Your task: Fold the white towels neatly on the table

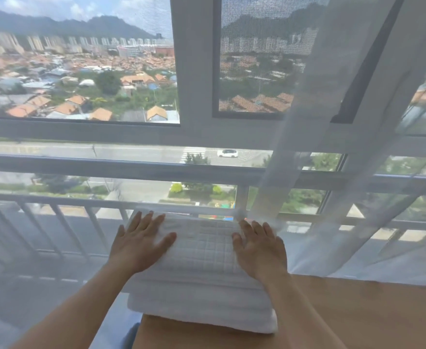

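Both forearms entered from the bottom edge of the head view and reached forward over the wooden counter (358,311). On that counter, at its left end, sat the stack of white towels (202,293), already folded into a thick rectangular block with several layered edges facing the camera. The left hand (141,241) lay flat on the top layer at the left side, and the right hand (260,244) lay flat at the right side. The fingers (137,220) of both hands were straight and spread, released, grasping nothing. This placement was judged to serve for pressing the stack flat and squaring it. The top towel showed a woven grid texture; the cloth looked soft and thick. Beyond the stack hung a sheer curtain (333,147) before a window (194,71) with a white railing (55,212).
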Motion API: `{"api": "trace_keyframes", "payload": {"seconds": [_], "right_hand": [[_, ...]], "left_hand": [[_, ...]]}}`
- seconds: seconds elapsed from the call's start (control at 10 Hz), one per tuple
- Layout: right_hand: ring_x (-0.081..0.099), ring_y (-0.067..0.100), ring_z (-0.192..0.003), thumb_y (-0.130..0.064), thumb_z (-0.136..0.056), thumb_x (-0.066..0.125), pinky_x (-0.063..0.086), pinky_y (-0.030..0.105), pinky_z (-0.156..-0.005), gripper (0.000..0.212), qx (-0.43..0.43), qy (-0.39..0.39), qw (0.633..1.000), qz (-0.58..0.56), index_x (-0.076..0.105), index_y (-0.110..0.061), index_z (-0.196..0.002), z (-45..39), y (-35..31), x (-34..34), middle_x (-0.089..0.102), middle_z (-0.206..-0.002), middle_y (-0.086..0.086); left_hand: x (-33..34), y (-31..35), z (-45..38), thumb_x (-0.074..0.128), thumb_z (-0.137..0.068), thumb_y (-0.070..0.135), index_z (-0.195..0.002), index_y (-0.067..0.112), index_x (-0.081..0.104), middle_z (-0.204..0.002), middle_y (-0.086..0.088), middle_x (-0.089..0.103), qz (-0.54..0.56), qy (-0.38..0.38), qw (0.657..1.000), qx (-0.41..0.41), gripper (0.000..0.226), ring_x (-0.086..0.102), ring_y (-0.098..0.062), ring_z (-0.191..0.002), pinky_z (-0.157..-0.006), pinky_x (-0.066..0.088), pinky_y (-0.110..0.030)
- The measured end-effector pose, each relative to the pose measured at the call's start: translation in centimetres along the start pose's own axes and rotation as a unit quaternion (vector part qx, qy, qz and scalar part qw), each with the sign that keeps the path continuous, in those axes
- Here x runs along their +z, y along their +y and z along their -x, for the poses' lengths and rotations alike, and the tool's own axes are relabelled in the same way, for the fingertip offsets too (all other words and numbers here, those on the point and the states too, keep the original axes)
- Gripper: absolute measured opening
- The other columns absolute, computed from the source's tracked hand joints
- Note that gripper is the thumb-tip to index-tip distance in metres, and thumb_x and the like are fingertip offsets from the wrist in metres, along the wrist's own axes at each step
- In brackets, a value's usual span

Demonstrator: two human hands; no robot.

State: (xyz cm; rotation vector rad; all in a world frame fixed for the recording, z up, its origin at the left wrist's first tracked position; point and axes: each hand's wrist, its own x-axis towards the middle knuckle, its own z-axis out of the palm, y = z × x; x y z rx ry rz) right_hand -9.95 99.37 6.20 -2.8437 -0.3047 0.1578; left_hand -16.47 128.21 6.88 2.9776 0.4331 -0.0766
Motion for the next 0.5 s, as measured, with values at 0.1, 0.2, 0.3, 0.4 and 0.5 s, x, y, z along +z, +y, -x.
{"api": "trace_keyframes", "payload": {"seconds": [0.1,0.2,0.3,0.4,0.5], "right_hand": [[0.005,0.022,-0.153,-0.058,-0.099,0.012,0.013,0.047,-0.121,0.062,-0.013,0.020,1.000,0.001,0.013,-0.038,-0.158,0.2,-0.1,0.3,0.017,-0.165,-0.005],[0.005,0.022,-0.153,-0.058,-0.099,0.012,0.012,0.047,-0.121,0.062,-0.019,0.027,0.999,-0.015,0.015,-0.038,-0.157,0.2,0.1,0.4,0.017,-0.165,-0.005],[0.008,0.023,-0.152,-0.057,-0.099,0.014,0.015,0.048,-0.120,0.061,-0.027,0.029,0.999,-0.013,0.019,-0.035,-0.156,0.3,0.0,-0.2,0.022,-0.163,-0.005],[0.016,0.026,-0.149,-0.054,-0.101,0.018,0.017,0.050,-0.117,0.057,-0.035,0.020,0.999,-0.003,0.030,-0.029,-0.151,0.9,0.0,-1.6,0.034,-0.155,-0.003],[0.021,0.027,-0.147,-0.052,-0.103,0.022,0.016,0.050,-0.118,0.053,-0.055,0.036,0.998,-0.001,0.038,-0.023,-0.145,1.8,-0.4,-3.8,0.040,-0.151,-0.002]], "left_hand": [[0.3,0.2,0.2,0.003,-0.079,0.085,-0.157,0.045,0.003,-0.167,0.015,-0.004,-0.003,0.012,1.000,0.000,0.087,-0.015,-0.013,-0.153,-0.124,-0.001,-0.049],[0.6,0.4,0.1,0.002,-0.080,0.083,-0.157,0.044,0.005,-0.167,0.014,-0.002,-0.009,0.026,1.000,-0.005,0.086,-0.015,-0.013,-0.153,-0.124,-0.003,-0.049],[0.0,1.2,-0.2,0.007,-0.087,0.076,-0.158,0.041,0.007,-0.168,0.009,-0.001,-0.025,0.022,0.999,-0.016,0.079,-0.013,-0.017,-0.154,-0.123,-0.006,-0.050],[-1.4,2.5,0.5,0.016,-0.097,0.067,-0.159,0.037,0.012,-0.169,0.001,0.003,-0.030,0.006,0.999,-0.010,0.069,-0.006,-0.021,-0.155,-0.123,-0.004,-0.048],[-3.6,3.3,1.9,0.019,-0.099,0.067,-0.157,0.036,0.022,-0.168,0.002,0.008,-0.009,0.050,0.998,0.031,0.066,0.002,-0.019,-0.155,-0.124,0.003,-0.041]]}}
